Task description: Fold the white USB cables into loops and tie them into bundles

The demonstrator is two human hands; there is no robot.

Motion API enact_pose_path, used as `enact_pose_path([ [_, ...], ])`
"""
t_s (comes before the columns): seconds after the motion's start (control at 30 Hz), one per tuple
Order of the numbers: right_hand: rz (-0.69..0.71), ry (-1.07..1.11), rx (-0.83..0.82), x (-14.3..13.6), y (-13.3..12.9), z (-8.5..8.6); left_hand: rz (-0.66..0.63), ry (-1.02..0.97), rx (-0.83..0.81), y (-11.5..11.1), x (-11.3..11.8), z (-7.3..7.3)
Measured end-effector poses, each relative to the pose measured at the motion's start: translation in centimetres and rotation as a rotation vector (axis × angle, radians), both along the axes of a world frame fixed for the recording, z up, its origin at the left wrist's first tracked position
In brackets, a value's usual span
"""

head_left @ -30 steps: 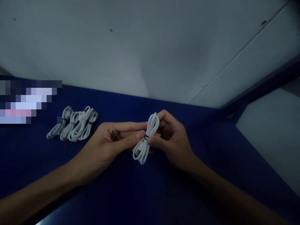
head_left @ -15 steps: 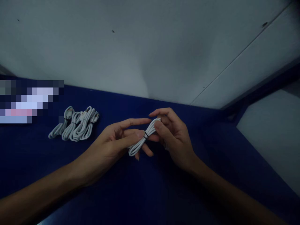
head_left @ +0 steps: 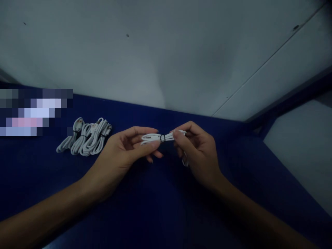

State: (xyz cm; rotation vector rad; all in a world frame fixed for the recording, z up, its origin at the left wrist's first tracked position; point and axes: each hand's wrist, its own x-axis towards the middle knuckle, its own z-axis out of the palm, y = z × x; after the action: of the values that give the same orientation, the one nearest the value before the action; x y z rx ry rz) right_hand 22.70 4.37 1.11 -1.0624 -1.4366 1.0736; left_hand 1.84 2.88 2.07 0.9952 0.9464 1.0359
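Observation:
A coiled white cable (head_left: 169, 136) with a black tie round its middle is held between both hands, lying nearly level above the blue table. My left hand (head_left: 132, 147) pinches its left end between thumb and fingers. The thumb and fingers of my right hand (head_left: 195, 147) are closed on the right end. Below the right fingers a small white loop (head_left: 185, 162) shows; most of it is hidden by that hand. To the left on the table lie several white cable bundles (head_left: 85, 138), tied in black, some with plugs visible.
The blue table (head_left: 129, 214) runs beneath both arms. A pale wall or panel (head_left: 155, 62) rises behind it. At the far left is a pixelated bright area (head_left: 38, 112). A grey surface (head_left: 301, 138) lies beyond the table's right edge.
The held cable has turned from a steep slant to nearly level, its left end raised. Both hands still grip it, and the left fingers are drawn in more.

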Motion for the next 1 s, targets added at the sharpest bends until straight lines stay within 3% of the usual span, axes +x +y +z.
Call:
enact_pose_path([
  [0.23,0.108,-0.023,0.028,0.0,0.0,-0.4,0.106,-0.133,0.009,0.3,0.1,0.2],
  [0.4,0.094,-0.181,0.185,-0.1,-0.2,-0.6,0.1,-0.028,0.165,0.2,0.1,0.1],
  [0.8,-0.006,-0.6,0.674,-0.3,-0.8,-0.7,0.214,0.269,0.336,0.1,-0.4,0.4],
  [1.0,-0.078,-0.674,0.719,-0.7,-1.1,-1.3,0.214,0.332,0.325,0.2,-0.5,0.0],
])
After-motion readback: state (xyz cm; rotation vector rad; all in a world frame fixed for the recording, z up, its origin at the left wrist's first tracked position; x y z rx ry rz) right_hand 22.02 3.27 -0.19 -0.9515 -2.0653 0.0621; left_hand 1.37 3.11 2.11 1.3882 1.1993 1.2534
